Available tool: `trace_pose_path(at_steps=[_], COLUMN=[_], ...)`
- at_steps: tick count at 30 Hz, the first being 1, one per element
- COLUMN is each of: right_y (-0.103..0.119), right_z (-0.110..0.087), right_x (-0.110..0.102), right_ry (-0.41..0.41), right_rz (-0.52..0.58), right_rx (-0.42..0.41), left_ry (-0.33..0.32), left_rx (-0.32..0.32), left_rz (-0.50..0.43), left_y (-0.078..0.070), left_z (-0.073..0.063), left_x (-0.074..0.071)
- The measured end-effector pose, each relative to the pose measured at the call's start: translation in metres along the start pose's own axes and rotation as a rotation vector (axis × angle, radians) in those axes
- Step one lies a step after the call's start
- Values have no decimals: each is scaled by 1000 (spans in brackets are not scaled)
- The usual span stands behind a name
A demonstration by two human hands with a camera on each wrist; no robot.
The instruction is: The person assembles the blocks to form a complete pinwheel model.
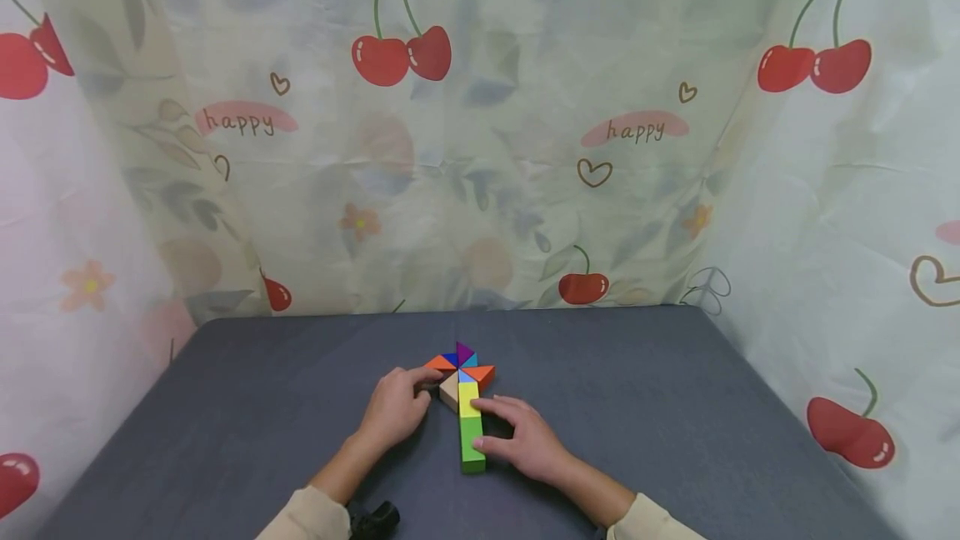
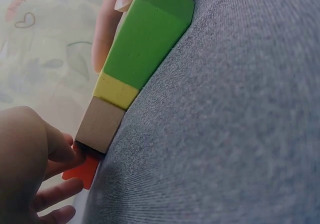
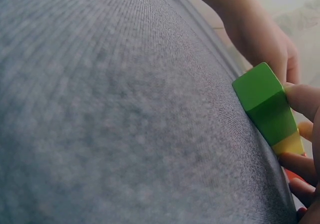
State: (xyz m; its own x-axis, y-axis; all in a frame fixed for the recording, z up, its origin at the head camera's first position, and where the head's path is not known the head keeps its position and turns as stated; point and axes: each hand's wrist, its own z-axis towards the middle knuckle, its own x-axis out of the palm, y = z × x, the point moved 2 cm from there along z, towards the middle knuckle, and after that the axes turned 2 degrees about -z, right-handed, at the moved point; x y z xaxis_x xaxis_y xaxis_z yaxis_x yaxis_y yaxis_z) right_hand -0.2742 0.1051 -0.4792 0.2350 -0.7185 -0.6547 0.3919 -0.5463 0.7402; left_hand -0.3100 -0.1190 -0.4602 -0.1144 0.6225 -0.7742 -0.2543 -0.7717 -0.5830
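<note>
Small coloured triangular blocks form a pinwheel on the table, with a purple block [image 1: 464,352] at its far point and an orange block [image 1: 482,375] on the right. From it a yellow block [image 1: 468,400] and a green block [image 1: 472,440] run toward me in a line. My left hand [image 1: 395,405] pinches a dark triangular block [image 2: 91,148] between the left orange block [image 1: 440,362] and the beige block [image 1: 450,391]. My right hand [image 1: 528,442] rests loosely extended fingers along the column's right side, thumb against the green block and forefinger at the yellow one.
A dark grey cloth [image 1: 637,407] covers the table. Printed curtains [image 1: 480,148] with cherries stand behind it and at both sides. A black strap device [image 1: 375,519] sits by the left wrist.
</note>
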Motion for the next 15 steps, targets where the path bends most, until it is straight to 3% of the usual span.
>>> trace_pose_path(at_steps=[7, 15], right_y=[2, 1], right_z=[0, 0], right_x=[-1, -1], right_ry=[-1, 8], right_rz=[-1, 0], right_rx=[7, 10], left_ry=[14, -3], left_rx=[-13, 58], left_rz=[-22, -10], left_y=[2, 2], left_z=[1, -1], left_x=[2, 4])
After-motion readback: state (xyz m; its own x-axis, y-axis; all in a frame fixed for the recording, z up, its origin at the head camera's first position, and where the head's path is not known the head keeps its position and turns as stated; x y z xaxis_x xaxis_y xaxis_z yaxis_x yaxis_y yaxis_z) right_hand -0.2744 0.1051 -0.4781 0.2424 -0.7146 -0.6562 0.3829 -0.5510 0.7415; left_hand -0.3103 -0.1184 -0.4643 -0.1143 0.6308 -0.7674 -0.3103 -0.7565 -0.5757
